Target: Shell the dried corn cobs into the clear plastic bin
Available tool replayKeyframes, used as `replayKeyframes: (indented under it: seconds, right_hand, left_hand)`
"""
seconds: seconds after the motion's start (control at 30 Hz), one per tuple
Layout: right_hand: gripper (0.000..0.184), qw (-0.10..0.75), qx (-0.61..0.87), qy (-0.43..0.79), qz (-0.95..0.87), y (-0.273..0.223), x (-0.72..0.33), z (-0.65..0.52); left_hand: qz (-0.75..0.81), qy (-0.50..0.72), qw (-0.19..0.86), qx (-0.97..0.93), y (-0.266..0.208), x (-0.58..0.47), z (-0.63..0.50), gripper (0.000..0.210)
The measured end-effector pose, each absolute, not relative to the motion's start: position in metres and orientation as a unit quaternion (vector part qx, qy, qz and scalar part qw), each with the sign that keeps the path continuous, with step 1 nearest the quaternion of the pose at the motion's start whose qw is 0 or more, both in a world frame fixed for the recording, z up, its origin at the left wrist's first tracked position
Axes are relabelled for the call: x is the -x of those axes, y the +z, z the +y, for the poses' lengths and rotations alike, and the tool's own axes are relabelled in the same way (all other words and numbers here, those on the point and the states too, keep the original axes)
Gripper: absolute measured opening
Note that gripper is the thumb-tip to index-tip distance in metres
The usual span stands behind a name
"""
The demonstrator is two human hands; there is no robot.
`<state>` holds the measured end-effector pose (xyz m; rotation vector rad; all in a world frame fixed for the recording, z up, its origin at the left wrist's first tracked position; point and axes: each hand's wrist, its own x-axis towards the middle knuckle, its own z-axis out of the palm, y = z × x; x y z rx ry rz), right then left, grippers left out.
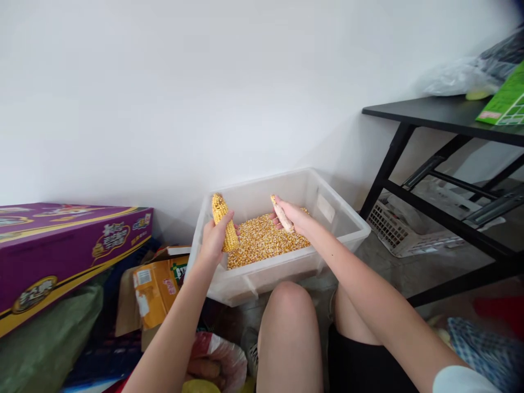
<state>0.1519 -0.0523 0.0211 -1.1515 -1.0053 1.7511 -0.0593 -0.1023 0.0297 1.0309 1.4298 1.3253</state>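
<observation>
My left hand [215, 236] is closed around a yellow corn cob [224, 225] full of kernels, held upright above the left side of a clear plastic bin. In my right hand [291, 214] is a mostly bare, pale corncob [282, 214], with a few yellow kernels left at its upper tip. It tilts over the right half of the bin. Loose corn kernels [262, 243] cover the floor of the translucent bin [282, 273], which stands on the floor against the wall. The fingertips of both hands are partly hidden.
A purple box [77, 251] and an orange carton [158, 289] sit to the left. On the right stands a black table [434, 112] with slanted legs, a white plastic basket [397, 229] beneath it. A bag [221, 355] lies near my knees.
</observation>
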Motion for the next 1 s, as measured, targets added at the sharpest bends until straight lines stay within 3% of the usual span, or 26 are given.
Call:
replayKeyframes:
  seconds: [0.37, 0.6, 0.7, 0.8, 0.9, 1.0]
  right_hand:
    - [0.025, 0.355, 0.475, 0.588, -0.550, 0.010, -0.143, -0.054]
    - [0.045, 0.331, 0.506, 0.345, -0.718, 0.006, -0.142, -0.062]
    - [0.045, 0.316, 0.504, 0.283, -0.753, 0.005, -0.139, -0.063]
    - [0.043, 0.322, 0.509, 0.310, -0.736, 0.006, -0.137, -0.064]
    - [0.031, 0.336, 0.493, 0.446, -0.667, 0.028, -0.138, -0.085]
    - [0.017, 0.271, 0.378, 0.569, -0.678, 0.066, -0.130, -0.132]
  left_hand:
    - [0.608, 0.496, 0.372, -0.495, 0.035, 0.097, -0.132, 0.038]
    - [0.654, 0.460, 0.238, -0.552, 0.034, 0.118, -0.152, 0.035]
    - [0.646, 0.474, 0.234, -0.551, 0.034, 0.119, -0.157, 0.036]
    - [0.618, 0.503, 0.282, -0.535, 0.032, 0.117, -0.158, 0.035]
    - [0.590, 0.557, 0.337, -0.477, 0.036, 0.117, -0.161, 0.035]
    - [0.568, 0.613, 0.352, -0.422, 0.052, 0.126, -0.171, 0.037]
